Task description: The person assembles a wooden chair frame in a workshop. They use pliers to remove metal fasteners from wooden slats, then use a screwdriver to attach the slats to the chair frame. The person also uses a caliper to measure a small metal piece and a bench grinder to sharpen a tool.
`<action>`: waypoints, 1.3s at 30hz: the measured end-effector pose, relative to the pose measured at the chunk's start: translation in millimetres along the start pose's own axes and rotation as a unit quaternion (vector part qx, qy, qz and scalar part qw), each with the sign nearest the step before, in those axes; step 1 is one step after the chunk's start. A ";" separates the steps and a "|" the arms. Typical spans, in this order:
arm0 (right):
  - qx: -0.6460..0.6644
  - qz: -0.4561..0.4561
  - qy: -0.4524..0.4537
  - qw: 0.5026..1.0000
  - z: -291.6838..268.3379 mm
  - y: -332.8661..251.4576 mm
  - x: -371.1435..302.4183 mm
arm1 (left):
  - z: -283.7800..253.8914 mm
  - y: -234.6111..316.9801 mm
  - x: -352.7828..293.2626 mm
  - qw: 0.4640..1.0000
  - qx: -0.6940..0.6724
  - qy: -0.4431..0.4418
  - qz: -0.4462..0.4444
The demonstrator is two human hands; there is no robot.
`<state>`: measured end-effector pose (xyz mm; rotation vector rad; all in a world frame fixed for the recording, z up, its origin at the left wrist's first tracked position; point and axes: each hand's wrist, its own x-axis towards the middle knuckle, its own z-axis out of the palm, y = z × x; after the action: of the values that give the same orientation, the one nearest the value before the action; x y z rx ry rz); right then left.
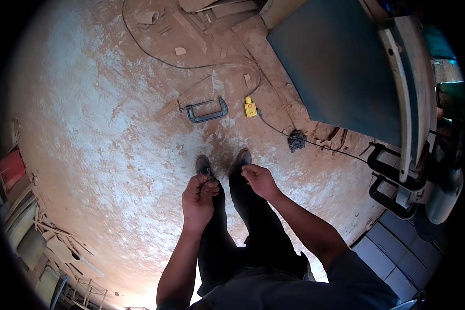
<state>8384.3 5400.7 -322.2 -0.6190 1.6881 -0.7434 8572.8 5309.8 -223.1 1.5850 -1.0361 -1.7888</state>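
My left hand (pixel 197 195) is closed in front of my body, above my left shoe. From its fingertips sticks up a small dark metal-looking piece (pixel 209 174), too small to name. Beside it on the right, my right hand (pixel 258 181) hangs apart from the left with its fingers curled and pinched together. Whatever it may hold is too small to make out. On the floor ahead of my feet lies a dark C-clamp (pixel 209 118). Right of the clamp sits a yellow box with a red button (pixel 250 109), joined to a black cable.
A large dark green panel (pixel 336 67) stands at the right, with black clamps (pixel 390 199) near its lower end. Wood scraps (pixel 188 28) lie at the far side, and more offcuts (pixel 59 243) are heaped at left. A black cable (pixel 320 145) crosses the dusty floor (pixel 119 155).
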 end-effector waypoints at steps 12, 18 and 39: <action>-0.355 0.027 0.076 0.931 -94.7 207.4 298.4 | 18.1 -213.2 208.6 0.983 0.181 -0.022 -0.019; -0.393 0.060 0.109 0.911 -125.9 294.9 401.7 | 63.1 -287.0 318.1 0.946 0.305 -0.103 -0.027; 0.158 0.243 -0.083 0.954 -103.5 275.8 355.4 | 160.1 -363.1 429.7 0.940 0.248 -0.179 -0.151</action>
<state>8196.6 5339.2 -739.5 -0.0310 1.4418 -0.5671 8378.3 5202.3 -764.1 1.8250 -1.5842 -2.2039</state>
